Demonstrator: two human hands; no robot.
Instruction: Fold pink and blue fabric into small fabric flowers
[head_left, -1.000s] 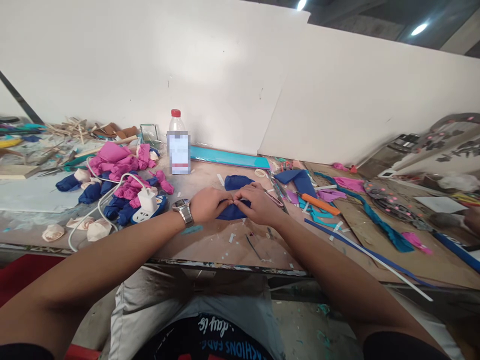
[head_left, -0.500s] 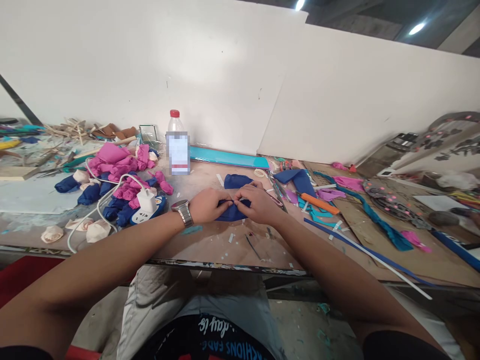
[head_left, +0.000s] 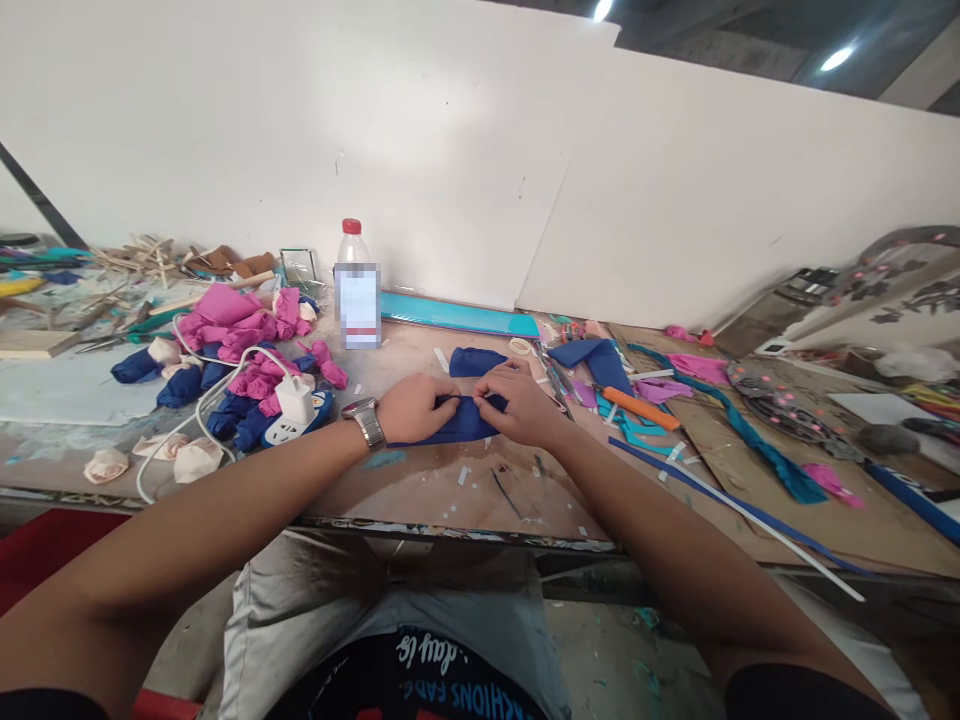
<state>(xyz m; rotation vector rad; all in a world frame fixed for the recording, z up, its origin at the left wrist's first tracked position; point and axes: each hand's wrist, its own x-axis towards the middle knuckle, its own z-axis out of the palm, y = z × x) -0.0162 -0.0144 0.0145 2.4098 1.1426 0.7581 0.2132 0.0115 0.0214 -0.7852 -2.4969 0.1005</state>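
Observation:
A strip of dark blue fabric (head_left: 459,424) lies across the table in front of me, pinched at its upper edge by both hands. My left hand (head_left: 418,408), with a metal watch (head_left: 366,422) at the wrist, closes thumb against fingers on the strip. A short gap to the right, my right hand (head_left: 517,402) pinches the same strip between thumb and fingers. Just beyond the hands rests another dark blue piece, rolled or folded (head_left: 478,362). Part of the held strip is hidden under my left hand.
Pink, blue and cream fabric bundles lie left around a power strip (head_left: 289,425) with a white plug (head_left: 295,400). A bottle (head_left: 351,245) stands behind a phone-like screen (head_left: 358,305). An orange-handled cutter (head_left: 641,408), scissors (head_left: 555,378) and a white stick (head_left: 780,535) lie right.
My hands have drawn slightly apart along the blue strip, so more of it shows between them. The strip's left end now reaches out below my left hand.

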